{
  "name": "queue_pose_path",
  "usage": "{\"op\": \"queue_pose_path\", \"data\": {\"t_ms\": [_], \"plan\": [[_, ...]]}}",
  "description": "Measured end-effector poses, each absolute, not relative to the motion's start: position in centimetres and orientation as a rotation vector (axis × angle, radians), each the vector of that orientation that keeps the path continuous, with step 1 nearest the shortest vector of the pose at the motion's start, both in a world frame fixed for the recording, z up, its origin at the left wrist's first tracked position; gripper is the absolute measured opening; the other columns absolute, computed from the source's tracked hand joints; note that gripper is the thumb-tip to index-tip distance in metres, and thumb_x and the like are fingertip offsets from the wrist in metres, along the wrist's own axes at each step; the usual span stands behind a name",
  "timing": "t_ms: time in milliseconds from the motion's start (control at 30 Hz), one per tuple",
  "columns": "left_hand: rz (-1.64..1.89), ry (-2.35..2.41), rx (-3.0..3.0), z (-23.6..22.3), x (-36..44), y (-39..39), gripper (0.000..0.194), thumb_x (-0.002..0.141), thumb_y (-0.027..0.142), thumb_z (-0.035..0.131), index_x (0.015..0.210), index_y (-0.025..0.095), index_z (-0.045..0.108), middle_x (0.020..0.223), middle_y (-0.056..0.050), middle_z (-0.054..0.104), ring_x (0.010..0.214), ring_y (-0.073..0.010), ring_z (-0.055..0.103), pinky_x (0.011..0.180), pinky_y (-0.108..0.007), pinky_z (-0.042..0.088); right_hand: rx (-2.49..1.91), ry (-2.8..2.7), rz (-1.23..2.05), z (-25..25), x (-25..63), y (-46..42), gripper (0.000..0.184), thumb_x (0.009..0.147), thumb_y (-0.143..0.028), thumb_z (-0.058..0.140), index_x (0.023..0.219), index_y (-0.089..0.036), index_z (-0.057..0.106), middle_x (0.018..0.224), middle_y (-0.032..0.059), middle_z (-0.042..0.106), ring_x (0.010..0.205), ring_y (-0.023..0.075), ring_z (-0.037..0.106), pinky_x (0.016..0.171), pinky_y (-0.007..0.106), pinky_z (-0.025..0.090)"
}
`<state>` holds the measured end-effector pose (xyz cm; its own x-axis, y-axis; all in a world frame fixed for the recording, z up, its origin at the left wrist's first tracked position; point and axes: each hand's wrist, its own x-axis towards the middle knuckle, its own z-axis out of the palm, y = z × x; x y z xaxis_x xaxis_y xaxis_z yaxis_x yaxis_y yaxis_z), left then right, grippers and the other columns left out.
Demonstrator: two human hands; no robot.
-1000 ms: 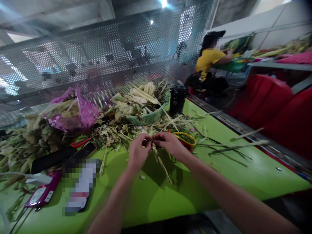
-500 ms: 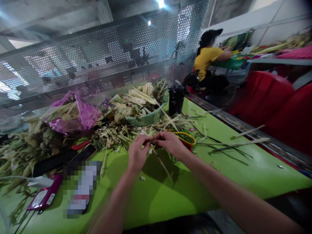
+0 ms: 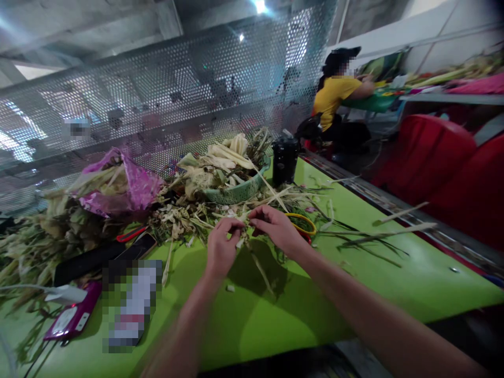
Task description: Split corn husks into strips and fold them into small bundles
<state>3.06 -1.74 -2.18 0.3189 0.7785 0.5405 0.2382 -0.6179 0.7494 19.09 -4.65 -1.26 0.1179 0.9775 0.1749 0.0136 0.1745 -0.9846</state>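
Over the green table [image 3: 299, 310], my left hand [image 3: 225, 242] pinches a pale dried plant piece [image 3: 255, 262], whose thin strip hangs down toward the tabletop. My right hand [image 3: 275, 228] is close beside it, thumb and forefinger curled together at the upper end of the piece. What lies between the right fingertips is too small to make out. Just behind my right hand lie scissors with yellow and red handles [image 3: 305, 223], partly hidden by the wrist. A small pale scrap [image 3: 230, 289] rests below my left hand.
A green basket [image 3: 236, 193] heaped with dried husks stands behind my hands, beside a black cup [image 3: 285, 160]. Leftward are a pink bag [image 3: 137, 184], a red-handled cutter [image 3: 131, 234], phones and a purple power bank [image 3: 73, 312]. A person in yellow [image 3: 334, 97] sits beyond the table.
My right hand's fingertips have drawn slightly away from the left ones and risen a little. The hanging strip has swung slightly left.
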Motion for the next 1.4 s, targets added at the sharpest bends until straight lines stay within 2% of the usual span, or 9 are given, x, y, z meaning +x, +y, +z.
{"op": "queue_pose_path", "data": {"t_ms": [200,333,467,567,767,900,1100,1233,1400], "plan": [[1.291,0.879,2.012,-2.3,3.0,-1.7,0.018,0.079,0.007,0.053,0.085,0.019,0.065,0.085,-0.003,0.064,0.081,-0.0151,0.059,0.074,-0.026,0.046,-1.153,-1.312,1.047,-1.1,19.1,-4.7,0.019,0.073,-0.030,0.066,0.086,-0.016,0.065,0.077,0.0011,0.064,0.065,0.0127,0.057,0.063,0.027,0.046],[1.275,0.905,1.945,-2.5,3.1,-1.6,0.016,0.078,0.008,0.054,0.083,0.019,0.065,0.083,-0.003,0.064,0.079,-0.0145,0.059,0.073,-0.026,0.046,-1.195,-1.334,1.007,-1.2,19.0,-4.5,0.015,0.073,-0.031,0.065,0.075,-0.016,0.061,0.066,-0.0018,0.059,0.059,0.0120,0.054,0.058,0.025,0.043],[1.221,0.935,1.761,-2.6,3.0,-1.1,0.007,0.077,0.017,0.060,0.083,0.017,0.064,0.080,-0.002,0.065,0.075,-0.0138,0.058,0.072,-0.025,0.045,-1.233,-1.378,0.946,-1.0,19.1,-4.5,0.011,0.077,-0.027,0.058,0.075,-0.017,0.056,0.067,-0.0026,0.055,0.059,0.0121,0.054,0.059,0.025,0.042],[1.193,0.948,1.577,-2.7,2.7,-0.5,0.011,0.076,0.025,0.064,0.081,0.016,0.062,0.074,-0.001,0.062,0.070,-0.0122,0.055,0.068,-0.024,0.043,-1.328,-1.477,0.858,-0.8,19.4,-4.8,0.007,0.079,-0.023,0.053,0.075,-0.018,0.054,0.066,-0.0025,0.055,0.061,0.0128,0.054,0.059,0.026,0.041],[1.189,0.904,1.292,-2.6,2.5,-0.2,0.013,0.073,0.026,0.066,0.077,0.015,0.059,0.071,0.002,0.057,0.068,-0.0093,0.051,0.067,-0.021,0.039,-1.474,-1.607,0.726,-0.8,19.8,-5.1,0.008,0.082,-0.022,0.051,0.075,-0.019,0.054,0.063,-0.0019,0.057,0.060,0.0136,0.052,0.058,0.026,0.037],[1.168,0.910,1.249,-2.4,2.7,-0.4,0.015,0.074,0.027,0.065,0.079,0.015,0.058,0.073,0.002,0.056,0.068,-0.0087,0.050,0.066,-0.021,0.038,-1.346,-1.473,0.895,-0.9,19.6,-4.9,0.007,0.082,-0.025,0.051,0.081,-0.019,0.053,0.069,-0.0022,0.055,0.057,0.0118,0.052,0.057,0.025,0.041],[1.172,0.935,1.310,-2.6,2.7,-0.3,0.014,0.074,0.027,0.065,0.079,0.016,0.057,0.072,0.002,0.056,0.067,-0.0096,0.049,0.065,-0.022,0.038,-1.246,-1.337,1.132,-0.4,19.4,-5.1,0.024,0.085,-0.040,0.052,0.094,-0.018,0.055,0.076,-0.0008,0.056,0.055,0.0102,0.053,0.054,0.024,0.043],[1.166,0.911,1.342,-2.7,3.0,-0.3,0.014,0.074,0.027,0.065,0.079,0.016,0.057,0.072,0.002,0.056,0.069,-0.0102,0.050,0.067,-0.023,0.039,-1.253,-1.399,1.061,-0.6,19.1,-5.0,0.031,0.081,-0.048,0.057,0.089,-0.018,0.059,0.074,-0.0010,0.056,0.059,0.0113,0.051,0.054,0.023,0.042],[1.174,0.901,1.314,-2.2,3.3,-1.1,0.014,0.070,0.025,0.068,0.073,0.016,0.057,0.068,0.002,0.055,0.066,-0.0097,0.049,0.067,-0.023,0.038,-1.367,-1.529,0.787,-1.0,19.0,-5.0,0.025,0.076,-0.043,0.061,0.078,-0.019,0.065,0.072,0.0015,0.063,0.064,0.0159,0.054,0.062,0.028,0.042]]}}
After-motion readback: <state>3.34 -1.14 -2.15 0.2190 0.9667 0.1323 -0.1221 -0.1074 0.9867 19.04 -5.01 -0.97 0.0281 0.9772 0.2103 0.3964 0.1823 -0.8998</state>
